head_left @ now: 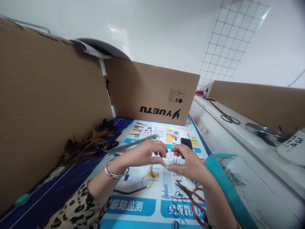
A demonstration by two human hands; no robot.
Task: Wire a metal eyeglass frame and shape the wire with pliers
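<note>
My left hand (150, 152), with a silver bangle (116, 173) on the wrist, is curled over the middle of the printed sheet. Facing it, my right hand (188, 162) is bent the same way, and the two thumb tips almost meet. Something small and yellowish shows at the thumbs; what the fingers hold is too fine to make out. Beneath the hands lies a loose heap of thin wire pieces (175, 159). A thin round hoop (148, 181) and a yellow strand (152, 171) are below my left hand.
Red-handled scissors (197, 203) and several black rings (175, 210) lie near my right forearm. Bundled wires (135, 143), brown feathers (88, 143) and a black phone (186, 143) are farther off. Cardboard walls (152, 92) enclose the back and left. A white ledge (243, 127) runs along the right.
</note>
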